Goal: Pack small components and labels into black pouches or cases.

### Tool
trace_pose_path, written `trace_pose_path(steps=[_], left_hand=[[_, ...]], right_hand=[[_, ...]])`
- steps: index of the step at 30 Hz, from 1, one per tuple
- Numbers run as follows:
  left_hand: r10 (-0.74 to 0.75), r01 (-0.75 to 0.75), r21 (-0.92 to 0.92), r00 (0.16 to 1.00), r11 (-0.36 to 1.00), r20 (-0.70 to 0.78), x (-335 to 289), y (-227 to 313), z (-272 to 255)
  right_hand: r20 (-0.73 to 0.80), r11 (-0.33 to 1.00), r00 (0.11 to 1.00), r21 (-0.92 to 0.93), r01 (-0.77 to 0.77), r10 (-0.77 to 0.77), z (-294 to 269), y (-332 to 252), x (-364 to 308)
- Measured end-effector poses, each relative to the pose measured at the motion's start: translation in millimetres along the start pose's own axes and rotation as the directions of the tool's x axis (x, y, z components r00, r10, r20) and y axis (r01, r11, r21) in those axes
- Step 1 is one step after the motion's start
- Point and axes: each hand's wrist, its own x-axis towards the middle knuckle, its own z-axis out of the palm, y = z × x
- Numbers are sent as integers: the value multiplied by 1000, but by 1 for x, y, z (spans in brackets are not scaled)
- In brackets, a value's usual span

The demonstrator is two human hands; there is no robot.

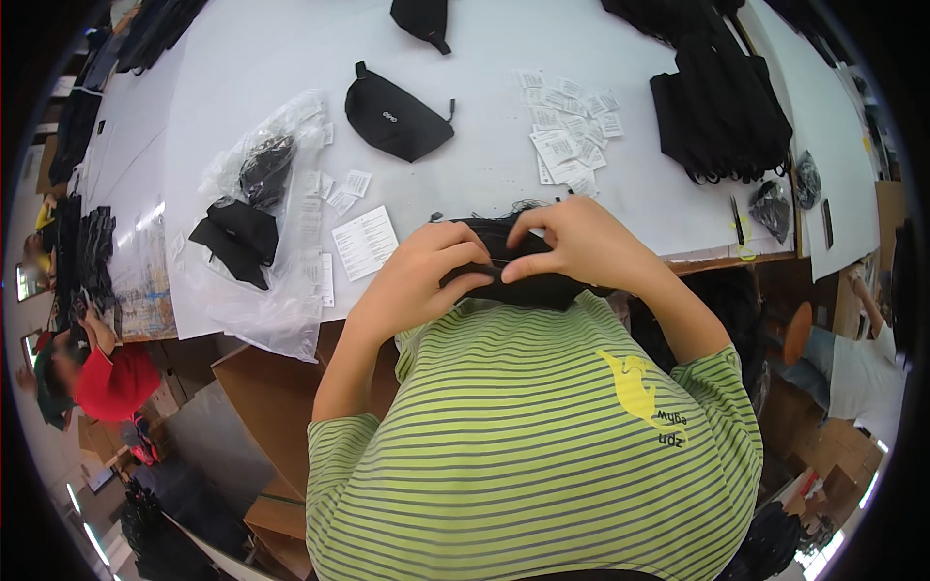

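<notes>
At the table's near edge I hold a black fabric bag [547, 290] close against my striped shirt. My left hand [426, 263] has its fingers curled and pinched on the bag's upper side. From the other side my right hand [581, 247] grips it, thumb and forefinger nearly meeting the left fingertips. Between them runs what looks like a seam or zipper line; the fingers partly cover it. Loose black strands stick up behind the bag. A printed white sheet [365, 242] lies just left of my left hand. Farther off rests a black waist bag [399, 118], flat on the table.
A clear plastic bag [300, 290] with black pieces [237, 237] lies at left. White labels [572, 131] are scattered beyond my right hand. Black bags [717, 116] are heaped at right, near thread snips [738, 223]. Co-workers in red [116, 382] and white [862, 378] are at the sides.
</notes>
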Motion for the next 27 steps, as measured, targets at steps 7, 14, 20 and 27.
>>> trace_pose_path(steps=[7,14,20,27], left_hand=[[-312,264,-170,728,949,-611,13,-119,-10],[-246,611,269,626,744,-740,-13,-192,-12],[-450,435,-210,576,876,-683,9,-135,-10],[-84,73,-47,953,996,-290,32,-19,16]], right_hand=[[118,998,991,1,-69,69,8,10,0],[59,991,998,-132,-19,27,21,32,-4],[-1,969,997,-236,75,-78,21,51,-5],[-119,910,933,-294,292,-338,14,41,-4]])
